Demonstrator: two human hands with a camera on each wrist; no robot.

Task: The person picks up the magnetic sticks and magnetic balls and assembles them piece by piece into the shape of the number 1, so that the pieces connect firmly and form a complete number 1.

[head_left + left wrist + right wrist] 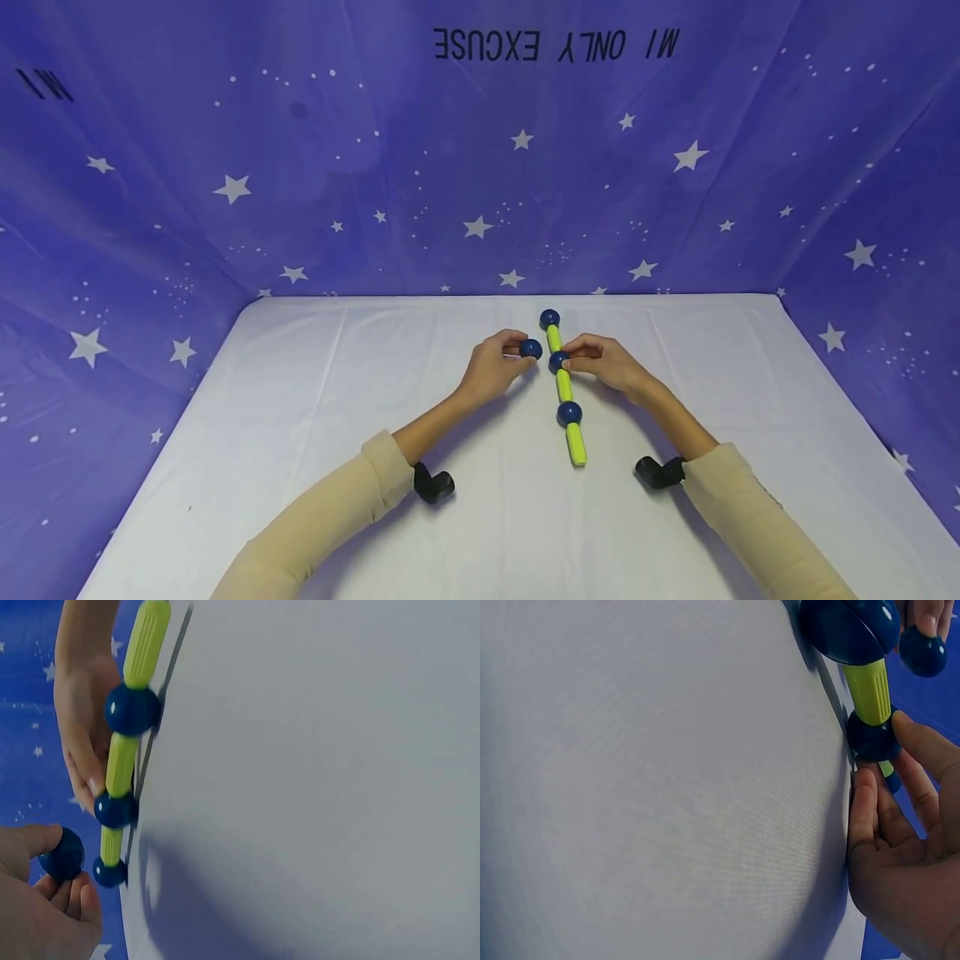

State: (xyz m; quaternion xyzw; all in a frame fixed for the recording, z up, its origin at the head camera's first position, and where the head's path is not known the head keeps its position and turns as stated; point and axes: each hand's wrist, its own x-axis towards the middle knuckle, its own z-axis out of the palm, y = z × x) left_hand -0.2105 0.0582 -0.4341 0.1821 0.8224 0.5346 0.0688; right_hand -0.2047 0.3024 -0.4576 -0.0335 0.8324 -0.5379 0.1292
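Note:
A chain of blue balls joined by yellow-green rods (565, 387) lies on the white table, running from near to far. Its far end is a blue ball (550, 318); its near end is a bare rod (576, 445). My right hand (609, 364) pinches the chain's middle ball (115, 810) between thumb and fingers from the right side. Just left of the chain, my left hand (491, 367) holds a loose blue ball (531, 349) in its fingertips, apart from the chain. The right wrist view also shows that loose ball (923, 652), under the left fingers.
White cloth covers the table (315, 375). A purple star-patterned curtain (480, 167) stands behind and at both sides. Black wrist devices (433, 484) sit below both beige sleeves (330, 508).

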